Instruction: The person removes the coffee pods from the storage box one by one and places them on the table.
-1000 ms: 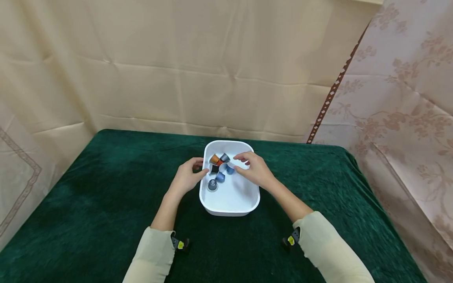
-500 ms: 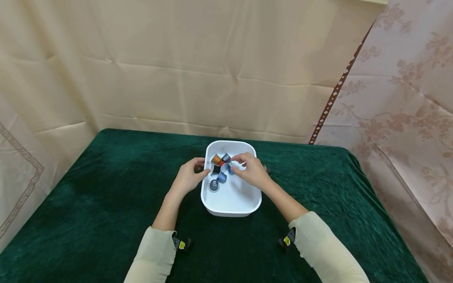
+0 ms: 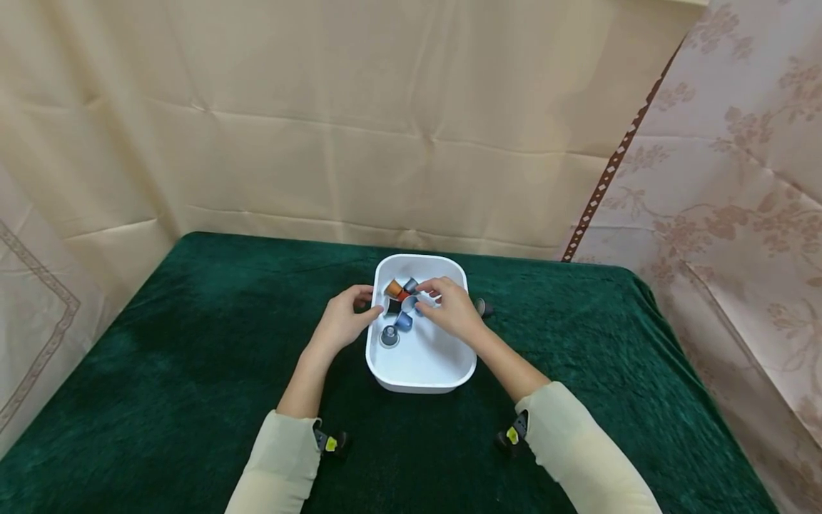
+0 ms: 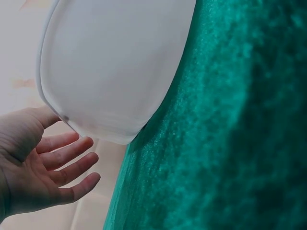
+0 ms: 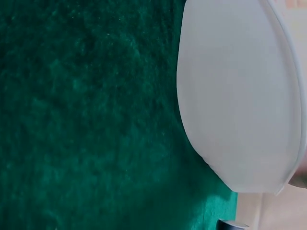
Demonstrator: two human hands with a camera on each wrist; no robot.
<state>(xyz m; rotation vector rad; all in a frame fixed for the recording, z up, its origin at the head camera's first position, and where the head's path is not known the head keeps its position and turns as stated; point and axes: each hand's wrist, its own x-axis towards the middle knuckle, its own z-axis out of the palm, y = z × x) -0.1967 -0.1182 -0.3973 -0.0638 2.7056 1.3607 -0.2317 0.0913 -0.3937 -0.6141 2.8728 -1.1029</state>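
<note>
A white plastic tub (image 3: 420, 368) stands on the table with several small coffee capsules lying in its left half. Among them are an orange one (image 3: 393, 288), a black one (image 3: 394, 306), a blue one (image 3: 404, 322) and an upright grey one (image 3: 389, 335). My left hand (image 3: 343, 318) grips the tub's left rim, thumb over the edge; its other fingers (image 4: 79, 168) spread outside the wall. My right hand (image 3: 452, 310) reaches over the right rim into the tub, thumb and fingers bent above the capsules. I cannot tell whether it pinches one; its thumb hides part of a blue capsule.
A dark capsule (image 3: 483, 308) lies on the green velvet tablecloth (image 3: 559, 343) just outside the tub's right wall. Beige cloth (image 3: 359, 128) hangs behind the table, and a patterned pink cloth (image 3: 726, 228) hangs at the right.
My right hand has moved left, closer over the capsules, uncovering the dark capsule outside the tub. The left hand keeps its place on the rim. The whole view has shifted slightly.
</note>
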